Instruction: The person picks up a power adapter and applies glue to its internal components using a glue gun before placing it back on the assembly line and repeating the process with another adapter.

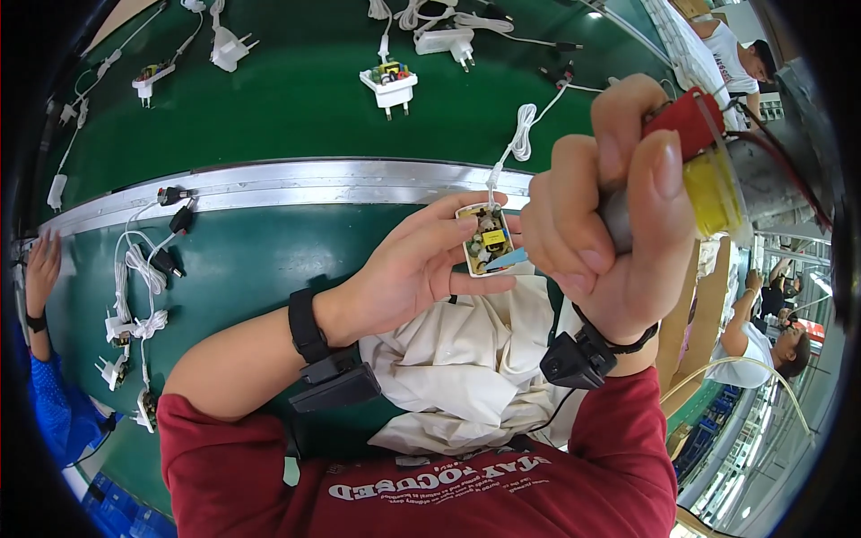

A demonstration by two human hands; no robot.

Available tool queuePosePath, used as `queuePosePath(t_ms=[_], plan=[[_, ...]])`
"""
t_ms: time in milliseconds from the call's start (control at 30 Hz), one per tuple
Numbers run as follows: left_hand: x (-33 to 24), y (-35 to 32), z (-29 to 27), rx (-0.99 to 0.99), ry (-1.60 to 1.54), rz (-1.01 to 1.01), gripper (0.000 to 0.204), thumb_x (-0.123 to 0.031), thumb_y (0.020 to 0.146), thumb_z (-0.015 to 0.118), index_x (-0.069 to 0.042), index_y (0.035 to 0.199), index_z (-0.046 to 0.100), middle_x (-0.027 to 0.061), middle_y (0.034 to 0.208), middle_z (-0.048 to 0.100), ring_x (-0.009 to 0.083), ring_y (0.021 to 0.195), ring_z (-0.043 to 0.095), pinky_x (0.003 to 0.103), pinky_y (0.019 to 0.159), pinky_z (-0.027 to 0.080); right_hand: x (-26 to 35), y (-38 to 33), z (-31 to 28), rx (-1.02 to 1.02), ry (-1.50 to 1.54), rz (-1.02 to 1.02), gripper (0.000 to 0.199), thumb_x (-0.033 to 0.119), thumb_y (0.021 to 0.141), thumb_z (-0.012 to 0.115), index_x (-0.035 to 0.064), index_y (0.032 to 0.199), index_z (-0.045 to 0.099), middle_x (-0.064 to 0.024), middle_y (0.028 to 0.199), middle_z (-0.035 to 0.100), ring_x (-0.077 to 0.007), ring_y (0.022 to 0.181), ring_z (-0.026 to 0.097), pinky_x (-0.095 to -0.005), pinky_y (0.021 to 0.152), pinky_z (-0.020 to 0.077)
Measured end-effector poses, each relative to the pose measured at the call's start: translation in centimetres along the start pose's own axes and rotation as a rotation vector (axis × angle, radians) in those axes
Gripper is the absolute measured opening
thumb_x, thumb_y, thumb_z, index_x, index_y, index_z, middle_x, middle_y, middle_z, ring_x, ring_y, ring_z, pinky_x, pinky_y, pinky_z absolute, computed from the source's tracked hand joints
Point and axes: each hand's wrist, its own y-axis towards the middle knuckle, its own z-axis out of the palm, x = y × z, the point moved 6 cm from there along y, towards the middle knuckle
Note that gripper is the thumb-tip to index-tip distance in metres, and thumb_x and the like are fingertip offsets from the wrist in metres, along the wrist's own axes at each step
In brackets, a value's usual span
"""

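Note:
My left hand (399,260) holds an opened white power adapter (488,240) near the middle of the view. Its small circuit board, with a yellow part on it, faces up inside the white shell. A coiled white cord (520,134) runs from the adapter's far end. Closed around a grey cylindrical tool (619,220), my right hand (619,197) is to the right of the adapter. This tool has a red piece (686,124), a yellow band (710,193) and wires. A pointed blue tip (508,259) reaches from beneath my right hand over the board; whether it touches is unclear.
Beyond a metal rail (359,184), several adapters, one an open-shelled adapter (389,88), lie on a green surface. More corded adapters (134,305) are at the left. A co-worker's hand (42,269) is far left. White cloth (466,359) bunches below my hands. Other people are at right.

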Motion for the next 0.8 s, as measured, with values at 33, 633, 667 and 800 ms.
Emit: queuePosePath(t_ms=[33, 633, 667, 800], plan=[[0.0, 0.0, 0.1, 0.000, -0.012, -0.003, 0.036, -0.018, 0.099, 0.038, -0.005, 0.133, 0.035, 0.0141, 0.129, 0.047, 0.0223, 0.121, 0.049, 0.043, 0.097, 0.048, 0.0, 0.0, 0.0, 0.023, -0.016, -0.009, 0.033, 0.041, 0.101, 0.031, 0.0089, 0.096, 0.036, 0.0033, 0.049, 0.035, -0.0049, 0.035, 0.030, -0.0205, 0.034, 0.0239], [-1.9, 5.2, 0.6, 0.046, 0.352, 0.190, 0.036, -0.016, 0.095, 0.050, -0.006, 0.129, 0.042, 0.0095, 0.122, 0.051, 0.0177, 0.108, 0.054, 0.034, 0.087, 0.050, 1.3, -0.1, 0.2, -0.023, -0.036, -0.005, 0.034, 0.039, 0.100, 0.036, 0.0057, 0.108, 0.036, 0.0040, 0.048, 0.031, -0.0046, 0.035, 0.027, -0.0211, 0.034, 0.0234], [-3.3, 6.9, 2.0, 0.095, 0.435, 0.311, 0.037, -0.015, 0.092, 0.054, -0.006, 0.126, 0.044, 0.0092, 0.118, 0.052, 0.0194, 0.104, 0.055, 0.033, 0.085, 0.049, 1.2, -0.3, 0.3, -0.036, 0.009, 0.024, 0.034, 0.039, 0.100, 0.037, 0.0053, 0.107, 0.036, 0.0040, 0.047, 0.031, -0.0046, 0.034, 0.027, -0.0212, 0.034, 0.0234], [-6.9, 11.5, 6.0, 0.266, 1.176, 1.081, 0.043, -0.017, 0.083, 0.061, -0.003, 0.122, 0.046, 0.0142, 0.109, 0.054, 0.0295, 0.099, 0.054, 0.033, 0.081, 0.046, 1.2, -0.5, 0.8, -0.041, 0.018, 0.037, 0.033, 0.037, 0.099, 0.039, 0.0045, 0.106, 0.037, 0.0038, 0.047, 0.030, -0.0047, 0.034, 0.027, -0.0213, 0.034, 0.0231]])
